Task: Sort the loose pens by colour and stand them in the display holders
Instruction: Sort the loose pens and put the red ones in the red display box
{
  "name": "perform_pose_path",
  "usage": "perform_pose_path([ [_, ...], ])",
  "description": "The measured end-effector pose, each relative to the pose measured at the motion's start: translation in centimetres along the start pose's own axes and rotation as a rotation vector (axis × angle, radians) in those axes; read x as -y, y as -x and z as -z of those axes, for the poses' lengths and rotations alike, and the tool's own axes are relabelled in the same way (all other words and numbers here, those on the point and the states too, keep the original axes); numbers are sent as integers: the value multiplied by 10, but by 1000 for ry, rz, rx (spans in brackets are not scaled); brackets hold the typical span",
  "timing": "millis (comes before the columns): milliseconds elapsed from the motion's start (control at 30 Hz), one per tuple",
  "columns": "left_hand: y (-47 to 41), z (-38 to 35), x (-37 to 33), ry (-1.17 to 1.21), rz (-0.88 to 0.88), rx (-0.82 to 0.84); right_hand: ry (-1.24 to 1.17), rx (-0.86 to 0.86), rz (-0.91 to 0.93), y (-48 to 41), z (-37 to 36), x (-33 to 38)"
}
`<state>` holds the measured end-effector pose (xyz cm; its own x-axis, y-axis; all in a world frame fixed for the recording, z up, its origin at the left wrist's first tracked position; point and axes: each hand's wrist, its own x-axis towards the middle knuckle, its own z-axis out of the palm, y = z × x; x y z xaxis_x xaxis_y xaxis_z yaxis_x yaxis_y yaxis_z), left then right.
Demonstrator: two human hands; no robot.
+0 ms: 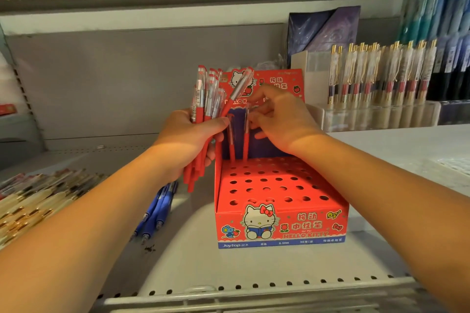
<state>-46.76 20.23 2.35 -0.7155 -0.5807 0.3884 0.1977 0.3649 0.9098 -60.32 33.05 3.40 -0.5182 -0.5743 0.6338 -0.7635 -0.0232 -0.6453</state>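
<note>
A red Hello Kitty display holder [279, 226] with rows of round holes stands on the shelf at centre. My left hand [188, 142] grips a bundle of red pens [203, 104] just left of the holder's back panel. Two red pens stand in the back row: one [231, 145] stands free, and my right hand [282, 119] pinches the top of the other [246, 140]. All other holes are bare. Three loose blue pens [157, 211] lie on the shelf left of the holder.
A heap of gold-trimmed pens [33, 201] lies at the far left. Behind on the right, a clear rack [376, 114] holds upright gold-clipped pens, with dark packets [323, 30] and hanging pen packs [437, 20] beyond. The shelf's perforated front lip [254, 287] runs below.
</note>
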Motion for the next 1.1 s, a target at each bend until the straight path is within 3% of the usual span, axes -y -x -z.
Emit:
perform_pose_path([
  [200,1,-1,-2,-41,-24,9,-10,85,-29,-2,5,-3],
  [367,1,1,-4,-56,-36,5,231,249,21,3,3,-5],
  [433,2,0,-4,-76,-38,23,238,160,56,2,4,-1],
  [533,2,1,-5,-110,-43,57,-107,11,10,1,10,14],
  [633,2,2,-6,-134,-54,82,-554,63,-95,5,13,26],
  [867,2,3,-6,-94,-63,92,-772,-64,-178,6,13,31],
  [967,0,3,-4,-76,-52,32,-705,-234,-86,1,20,31],
  [1100,-5,5,-2,-43,-53,-14,-266,-273,28,-4,22,24],
])
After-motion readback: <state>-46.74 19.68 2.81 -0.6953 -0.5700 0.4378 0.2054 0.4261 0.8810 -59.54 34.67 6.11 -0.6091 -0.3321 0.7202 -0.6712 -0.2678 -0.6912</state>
